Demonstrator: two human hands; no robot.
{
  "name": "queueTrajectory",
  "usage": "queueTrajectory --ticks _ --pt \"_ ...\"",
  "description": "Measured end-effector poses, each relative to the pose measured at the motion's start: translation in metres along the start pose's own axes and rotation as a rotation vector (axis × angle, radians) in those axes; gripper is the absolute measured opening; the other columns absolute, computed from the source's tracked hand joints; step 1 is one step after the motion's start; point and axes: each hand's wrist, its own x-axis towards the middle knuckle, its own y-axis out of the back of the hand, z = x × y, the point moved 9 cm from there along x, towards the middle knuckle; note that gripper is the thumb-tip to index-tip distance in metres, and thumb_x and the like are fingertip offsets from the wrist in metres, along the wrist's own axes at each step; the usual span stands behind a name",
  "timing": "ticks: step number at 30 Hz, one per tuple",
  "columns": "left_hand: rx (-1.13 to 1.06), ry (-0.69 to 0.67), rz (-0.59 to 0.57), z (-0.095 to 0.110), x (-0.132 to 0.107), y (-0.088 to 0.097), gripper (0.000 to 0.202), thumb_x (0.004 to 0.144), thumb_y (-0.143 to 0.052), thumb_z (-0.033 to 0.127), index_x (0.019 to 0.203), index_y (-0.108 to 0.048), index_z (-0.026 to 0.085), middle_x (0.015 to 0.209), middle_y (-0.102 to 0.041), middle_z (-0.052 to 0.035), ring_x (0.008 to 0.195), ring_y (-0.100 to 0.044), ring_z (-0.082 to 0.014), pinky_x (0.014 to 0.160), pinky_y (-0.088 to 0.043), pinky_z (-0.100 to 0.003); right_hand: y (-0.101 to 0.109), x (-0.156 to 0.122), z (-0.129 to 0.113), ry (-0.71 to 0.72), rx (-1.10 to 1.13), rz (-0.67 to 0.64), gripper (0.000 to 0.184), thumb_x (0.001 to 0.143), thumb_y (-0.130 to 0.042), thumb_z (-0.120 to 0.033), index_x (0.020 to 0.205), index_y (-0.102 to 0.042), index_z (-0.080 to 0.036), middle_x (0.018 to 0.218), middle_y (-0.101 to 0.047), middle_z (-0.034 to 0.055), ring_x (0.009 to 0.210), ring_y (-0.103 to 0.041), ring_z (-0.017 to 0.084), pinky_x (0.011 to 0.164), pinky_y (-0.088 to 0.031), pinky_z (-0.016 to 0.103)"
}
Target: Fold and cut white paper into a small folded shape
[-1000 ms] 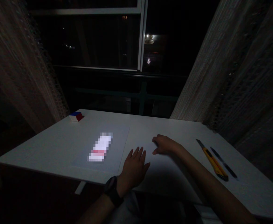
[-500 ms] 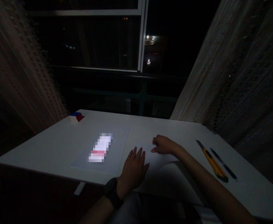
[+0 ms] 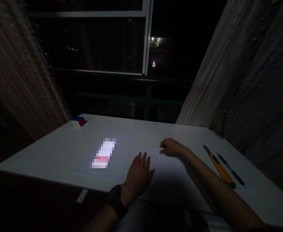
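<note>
A white sheet of paper (image 3: 167, 169) lies just right of the left hand's (image 3: 140, 174) fingers, which are slightly spread, palm down over its left side. The curled fingers of the right hand (image 3: 172, 147) are at its far edge; whether they pinch it, I cannot tell. Both hands are equally near; shadow hides its long axis. The paper looks thin, smooth and matte. Right of the right fingers lies a slim yellow utility knife (image 3: 220, 169), apparently plastic-handled, blade bare.
</note>
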Motion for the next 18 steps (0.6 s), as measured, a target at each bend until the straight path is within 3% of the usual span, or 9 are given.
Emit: queueTrajectory --ticks 3,5,8,10,13,15,18 --pt "-0.114 0.043 0.045 -0.011 0.006 0.018 0.056 0.087 -0.038 0.042 0.134 -0.034 0.011 0.142 -0.026 -0.0199 0.131 -0.023 -0.0313 0.102 -0.031 -0.048 0.027 -0.011 0.004 -0.015 0.086 0.050 0.016 0.074 -0.060 -0.030 0.077 -0.069 -0.018 0.080 -0.069 0.0053 0.075 -0.061 0.017 0.064 -0.039 0.024" --pt "-0.236 0.121 0.120 -0.023 0.013 0.039 0.058 0.087 -0.038 0.042 0.136 -0.030 0.012 0.145 -0.022 -0.0181 0.132 -0.023 -0.0292 0.102 -0.031 -0.046 0.056 -0.027 0.002 -0.027 0.127 0.169 0.018 0.078 -0.055 -0.031 0.078 -0.068 -0.019 0.079 -0.068 0.0042 0.074 -0.061 0.016 0.063 -0.038 0.024" --pt "-0.483 0.298 0.335 -0.042 0.023 0.074 0.051 0.087 -0.040 0.042 0.132 -0.037 0.016 0.139 -0.036 -0.0135 0.127 -0.034 -0.0260 0.103 -0.030 -0.046 0.104 -0.067 -0.005 -0.202 -0.025 0.492 0.028 0.083 -0.046 -0.037 0.085 -0.067 -0.019 0.085 -0.068 0.0073 0.078 -0.060 0.021 0.063 -0.036 0.027" --pt "-0.813 0.362 0.306 -0.042 0.035 0.071 0.052 0.083 -0.047 0.046 0.127 -0.044 0.017 0.130 -0.046 -0.0138 0.116 -0.047 -0.0253 0.096 -0.040 -0.041 0.117 -0.095 -0.023 -0.306 -0.158 0.654 0.032 0.087 -0.039 -0.036 0.089 -0.065 -0.018 0.085 -0.067 0.0106 0.073 -0.060 0.022 0.059 -0.033 0.028" --pt "-1.321 0.380 0.131 -0.022 0.057 0.052 0.062 0.080 -0.051 0.050 0.130 -0.039 0.015 0.129 -0.047 -0.0172 0.113 -0.051 -0.0267 0.087 -0.046 -0.040 0.101 -0.110 -0.068 -0.193 -0.280 0.660 0.021 0.084 -0.042 -0.022 0.088 -0.062 -0.016 0.080 -0.066 0.0111 0.063 -0.058 0.018 0.052 -0.028 0.026" --pt "-1.385 0.399 0.195 -0.021 0.064 0.052 0.064 0.079 -0.053 0.049 0.131 -0.037 0.015 0.134 -0.042 -0.0172 0.120 -0.044 -0.0271 0.093 -0.043 -0.039 0.083 -0.110 -0.087 -0.112 -0.309 0.632 0.020 0.083 -0.041 -0.017 0.083 -0.061 -0.016 0.072 -0.064 0.0098 0.058 -0.056 0.016 0.049 -0.026 0.026" --pt "-1.238 0.426 0.372 -0.035 0.062 0.062 0.072 0.071 -0.067 0.040 0.132 -0.033 0.022 0.144 -0.027 -0.0111 0.130 -0.029 -0.0273 0.100 -0.036 -0.039 0.069 -0.108 -0.092 -0.101 -0.331 0.664 0.024 0.084 -0.038 -0.013 0.084 -0.061 -0.016 0.072 -0.064 0.0098 0.058 -0.057 0.016 0.048 -0.026 0.026"
